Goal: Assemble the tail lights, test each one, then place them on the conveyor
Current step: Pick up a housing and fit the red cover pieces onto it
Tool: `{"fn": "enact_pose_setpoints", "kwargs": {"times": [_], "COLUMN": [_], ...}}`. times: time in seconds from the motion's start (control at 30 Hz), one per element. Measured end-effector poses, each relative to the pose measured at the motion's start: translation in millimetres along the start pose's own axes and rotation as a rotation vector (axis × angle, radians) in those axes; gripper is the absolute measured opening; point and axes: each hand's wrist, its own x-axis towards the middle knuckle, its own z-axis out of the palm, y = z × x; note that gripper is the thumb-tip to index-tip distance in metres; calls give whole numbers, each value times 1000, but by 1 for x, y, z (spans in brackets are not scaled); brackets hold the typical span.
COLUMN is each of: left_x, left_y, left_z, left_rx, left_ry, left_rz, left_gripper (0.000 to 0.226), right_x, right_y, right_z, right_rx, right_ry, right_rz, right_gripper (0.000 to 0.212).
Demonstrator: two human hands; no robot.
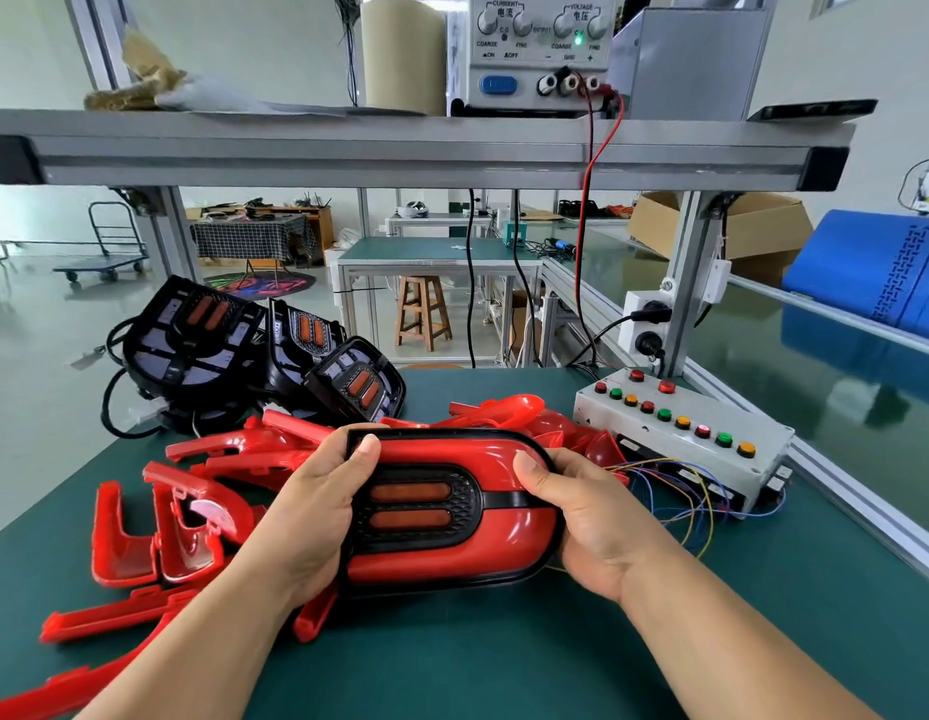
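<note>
An assembled tail light (483,543), a red lens on a black housing with two orange reflector bars, is held just above the green table. My left hand (317,506) grips its left end, thumb on the top edge. My right hand (582,511) grips its right end, thumb pressed on the red lens. Loose red lens covers (192,511) lie piled on the left and behind. Three black housings (192,335) with orange bars and black cables sit at the back left.
A white test box (686,433) with coloured buttons and thin wires stands at the right. A power supply (540,49) with red and black leads sits on the shelf above. The green conveyor belt (815,397) runs along the right, beyond an aluminium rail.
</note>
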Motion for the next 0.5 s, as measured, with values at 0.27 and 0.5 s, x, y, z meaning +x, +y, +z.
{"fn": "enact_pose_setpoints", "kwargs": {"times": [0.27,0.5], "left_x": [3,10], "left_y": [1,-6], "left_z": [4,4], "left_rx": [15,55], "left_ry": [39,121], "left_rz": [30,53], "left_gripper": [28,26], "right_x": [3,7], "right_y": [1,10], "right_z": [-3,2], "right_rx": [7,41], "right_ry": [-6,67], "right_rz": [15,-43], "right_gripper": [46,34]}}
